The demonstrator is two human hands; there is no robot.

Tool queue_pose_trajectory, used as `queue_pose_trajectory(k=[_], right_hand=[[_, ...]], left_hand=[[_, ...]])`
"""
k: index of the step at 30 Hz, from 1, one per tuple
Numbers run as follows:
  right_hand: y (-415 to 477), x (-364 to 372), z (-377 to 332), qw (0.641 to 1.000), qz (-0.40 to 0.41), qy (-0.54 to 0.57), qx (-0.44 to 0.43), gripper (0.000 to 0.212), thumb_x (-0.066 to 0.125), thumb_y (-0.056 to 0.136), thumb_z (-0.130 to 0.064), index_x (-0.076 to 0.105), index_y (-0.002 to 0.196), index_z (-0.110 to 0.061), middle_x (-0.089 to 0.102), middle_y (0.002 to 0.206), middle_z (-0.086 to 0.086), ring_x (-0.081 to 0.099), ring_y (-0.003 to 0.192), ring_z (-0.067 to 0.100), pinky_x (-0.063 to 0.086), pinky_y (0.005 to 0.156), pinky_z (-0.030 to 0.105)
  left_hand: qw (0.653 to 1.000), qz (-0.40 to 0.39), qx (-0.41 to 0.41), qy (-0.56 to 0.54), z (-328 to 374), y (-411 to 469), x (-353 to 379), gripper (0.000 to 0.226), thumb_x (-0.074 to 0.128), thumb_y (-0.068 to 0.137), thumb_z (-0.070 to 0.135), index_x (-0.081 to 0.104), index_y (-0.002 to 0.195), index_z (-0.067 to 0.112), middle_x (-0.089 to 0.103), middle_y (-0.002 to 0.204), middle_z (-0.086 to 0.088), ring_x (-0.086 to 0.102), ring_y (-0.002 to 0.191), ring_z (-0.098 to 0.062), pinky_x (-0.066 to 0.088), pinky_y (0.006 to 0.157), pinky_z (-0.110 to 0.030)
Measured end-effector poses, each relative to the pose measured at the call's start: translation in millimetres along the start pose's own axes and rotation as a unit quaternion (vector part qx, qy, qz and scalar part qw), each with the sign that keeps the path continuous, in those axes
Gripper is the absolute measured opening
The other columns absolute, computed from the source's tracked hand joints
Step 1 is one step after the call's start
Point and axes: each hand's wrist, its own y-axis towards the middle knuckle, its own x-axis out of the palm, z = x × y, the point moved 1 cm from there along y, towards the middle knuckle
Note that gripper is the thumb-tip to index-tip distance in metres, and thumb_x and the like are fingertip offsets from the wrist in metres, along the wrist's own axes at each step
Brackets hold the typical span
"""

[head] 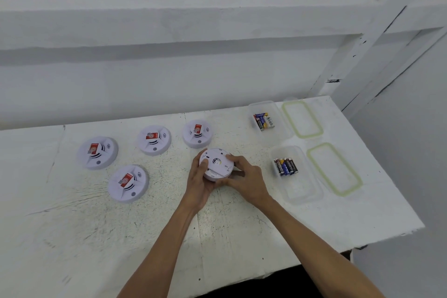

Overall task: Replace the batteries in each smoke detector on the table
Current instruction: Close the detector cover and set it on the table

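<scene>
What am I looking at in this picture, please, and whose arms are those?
There is no machine here. A person is working with bare hands, and the single picture comes from a camera worn on their head, looking forward and down.

The left hand and right hand together hold one round white detector, turned so its back faces the camera.

On the white table, four more detectors lie face up to the left, each with a red label.

To the right stand two clear tubs, each holding a few batteries. Their lids lie beside them.
</scene>
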Motion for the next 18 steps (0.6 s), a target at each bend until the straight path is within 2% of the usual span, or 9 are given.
queue_pose_trajectory(k=[3, 6, 8, 11, 13, 16, 18], right_hand=[[-2, -1, 1, 1.0, 0.015, 0.015, 0.008, 0.071, 0.096, 0.061, -0.032, 0.064, 0.121, -0.014, 0.068, 0.123, -0.006, 0.063, 0.11, -0.006, 0.056, 0.086, 0.019], [-5, 1, 2, 0.999, 0.02, 0.027, 0.01, 0.071, 0.096, 0.06, -0.033, 0.064, 0.12, -0.015, 0.069, 0.12, -0.008, 0.066, 0.11, 0.0, 0.058, 0.086, 0.022], [-6, 3, 1, 0.999, 0.019, 0.027, 0.006, 0.07, 0.095, 0.062, -0.033, 0.063, 0.122, -0.017, 0.069, 0.121, -0.007, 0.066, 0.109, 0.002, 0.058, 0.086, 0.022], [-7, 3, -1, 1.0, 0.006, 0.021, 0.005, 0.071, 0.091, 0.069, -0.038, 0.057, 0.129, -0.021, 0.065, 0.124, -0.012, 0.065, 0.107, 0.003, 0.056, 0.084, 0.018], [-8, 4, -4, 1.0, -0.002, 0.023, 0.016, 0.074, 0.089, 0.071, -0.038, 0.053, 0.134, -0.024, 0.062, 0.127, -0.014, 0.063, 0.11, 0.002, 0.053, 0.085, 0.013], [-8, 5, -7, 1.0, -0.012, 0.004, -0.003, 0.073, 0.087, 0.075, -0.029, 0.05, 0.138, -0.025, 0.059, 0.134, -0.015, 0.056, 0.116, -0.009, 0.047, 0.088, 0.007], [-8, 4, -5, 1.0, -0.011, 0.002, -0.027, 0.068, 0.083, 0.08, -0.025, 0.052, 0.14, -0.022, 0.054, 0.144, -0.01, 0.05, 0.127, -0.008, 0.047, 0.096, 0.011]], left_hand=[[1.0, 0.019, -0.003, -0.011, 1, 0, 4, 0.035, 0.049, 0.107, 0.024, 0.05, 0.141, 0.017, 0.063, 0.137, -0.016, 0.067, 0.117, -0.033, 0.059, 0.081, -0.056], [0.999, 0.013, -0.004, -0.03, 3, -1, 6, 0.03, 0.049, 0.107, 0.023, 0.051, 0.137, 0.017, 0.063, 0.137, -0.019, 0.069, 0.112, -0.031, 0.062, 0.075, -0.051], [0.999, 0.003, -0.009, -0.05, 5, -1, 7, 0.036, 0.052, 0.106, 0.028, 0.049, 0.14, 0.015, 0.061, 0.139, -0.021, 0.067, 0.116, -0.034, 0.062, 0.078, -0.051], [0.995, -0.021, -0.036, -0.092, 8, -3, 5, 0.05, 0.045, 0.105, 0.032, 0.043, 0.15, 0.011, 0.055, 0.146, -0.022, 0.058, 0.129, -0.041, 0.055, 0.093, -0.058], [0.992, -0.037, -0.046, -0.115, 11, -5, 3, 0.054, 0.043, 0.099, 0.029, 0.046, 0.15, 0.01, 0.055, 0.147, -0.021, 0.056, 0.131, -0.042, 0.051, 0.096, -0.059], [0.986, -0.075, -0.052, -0.141, 13, -4, 3, 0.069, 0.063, 0.075, 0.022, 0.055, 0.144, 0.017, 0.057, 0.146, -0.017, 0.061, 0.127, -0.039, 0.058, 0.09, -0.055], [0.983, -0.098, -0.058, -0.141, 10, -1, 1, 0.067, 0.054, 0.078, 0.009, 0.057, 0.144, 0.022, 0.055, 0.149, -0.016, 0.057, 0.131, -0.04, 0.053, 0.099, -0.058]])
